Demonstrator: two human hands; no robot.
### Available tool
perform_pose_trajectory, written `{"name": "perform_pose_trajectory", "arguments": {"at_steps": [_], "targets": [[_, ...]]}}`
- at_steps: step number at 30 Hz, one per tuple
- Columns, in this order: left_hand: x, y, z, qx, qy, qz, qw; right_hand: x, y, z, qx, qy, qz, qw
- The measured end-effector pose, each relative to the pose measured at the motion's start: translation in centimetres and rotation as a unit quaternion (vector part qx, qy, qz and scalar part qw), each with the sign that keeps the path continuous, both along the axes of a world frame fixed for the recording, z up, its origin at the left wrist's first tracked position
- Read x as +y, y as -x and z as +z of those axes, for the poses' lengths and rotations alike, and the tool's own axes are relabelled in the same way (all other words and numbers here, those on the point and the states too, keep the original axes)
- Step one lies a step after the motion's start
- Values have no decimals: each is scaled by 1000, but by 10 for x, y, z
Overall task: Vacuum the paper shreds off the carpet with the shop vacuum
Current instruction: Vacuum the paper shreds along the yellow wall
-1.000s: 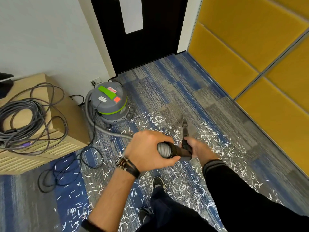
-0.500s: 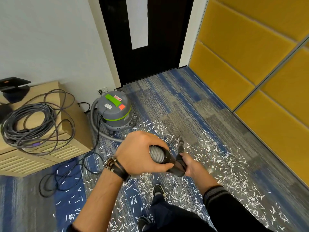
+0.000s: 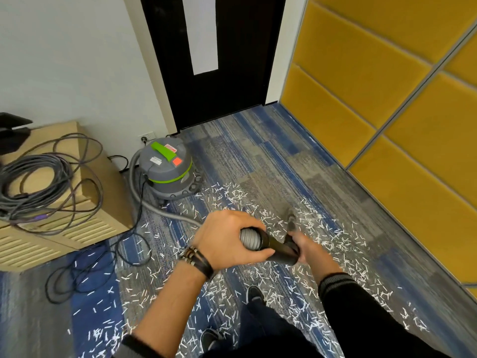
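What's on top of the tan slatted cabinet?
A coil of grey cable and a black object cropped by the frame; the tan slatted cabinet top under the coil is covered.

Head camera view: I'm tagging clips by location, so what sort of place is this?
Probably an office or studio room rather than a home: blue-and-grey carpet tiles, padded yellow wall panels on the right, and coiled cables heaped on a wooden cabinet by the wall.

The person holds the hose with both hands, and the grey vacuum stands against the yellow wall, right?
No. In the head view the grey vacuum stands by the white wall, not the yellow wall. Left hand and right hand do hold the hose.
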State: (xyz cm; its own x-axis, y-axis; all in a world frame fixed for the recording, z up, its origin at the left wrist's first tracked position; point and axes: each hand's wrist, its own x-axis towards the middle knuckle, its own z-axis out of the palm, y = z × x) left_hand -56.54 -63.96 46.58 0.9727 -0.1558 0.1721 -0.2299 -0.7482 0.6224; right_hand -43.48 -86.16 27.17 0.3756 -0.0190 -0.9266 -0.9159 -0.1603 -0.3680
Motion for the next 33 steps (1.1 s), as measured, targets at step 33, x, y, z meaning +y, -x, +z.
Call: {"name": "perform_pose_trajectory", "arguments": {"at_steps": [33], "targets": [[-17, -51, 27, -2, -118, -65, 991, -18, -13, -21, 19, -8, -44, 999]]}}
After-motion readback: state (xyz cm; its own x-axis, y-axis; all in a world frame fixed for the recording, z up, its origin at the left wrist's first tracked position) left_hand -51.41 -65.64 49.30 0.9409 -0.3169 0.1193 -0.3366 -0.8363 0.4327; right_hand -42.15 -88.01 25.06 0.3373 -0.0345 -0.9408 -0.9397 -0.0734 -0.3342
